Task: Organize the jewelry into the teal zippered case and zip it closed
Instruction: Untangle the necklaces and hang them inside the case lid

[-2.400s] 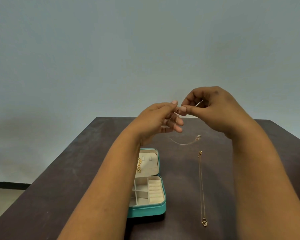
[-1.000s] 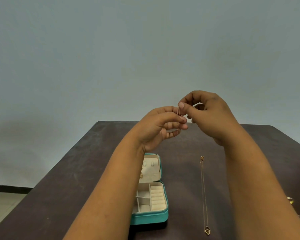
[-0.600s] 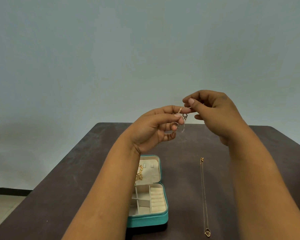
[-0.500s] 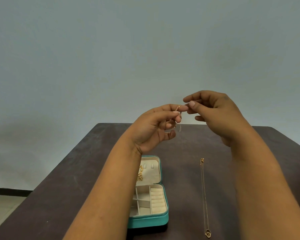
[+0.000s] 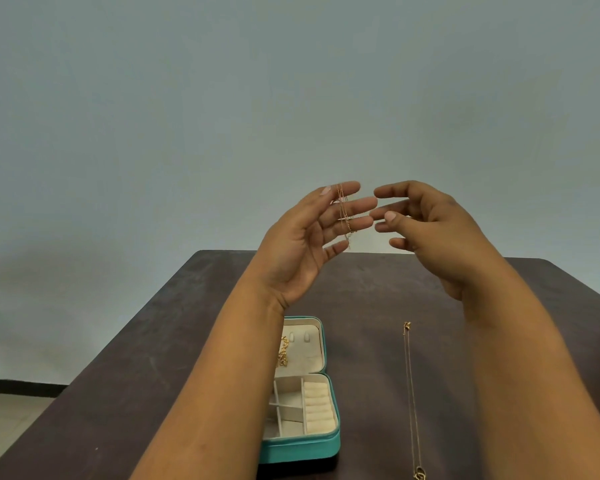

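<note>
My left hand (image 5: pixel 300 247) is raised above the table, palm toward me, fingers straight and spread. A thin gold chain (image 5: pixel 343 216) is looped several times around those fingers and hangs from them. My right hand (image 5: pixel 430 230) hovers just to its right with relaxed fingers and holds nothing; its fingertips almost meet the left ones. Below, the teal zippered case (image 5: pixel 303 452) lies open on the table, partly hidden by my left forearm. A chunky gold chain (image 5: pixel 284 353) lies in its lid half. A second thin necklace (image 5: pixel 411 393) with a pendant lies stretched out on the table to the right of the case.
The dark wooden table (image 5: pixel 174 358) stands against a plain grey-blue wall. The case's near half has cream dividers and ring rolls (image 5: pixel 317 407). The floor shows past the table's left edge.
Both hands were pinching the thin chain together; now my right hand has let go and drawn slightly right, and my left fingers have straightened with the chain wound round them.
</note>
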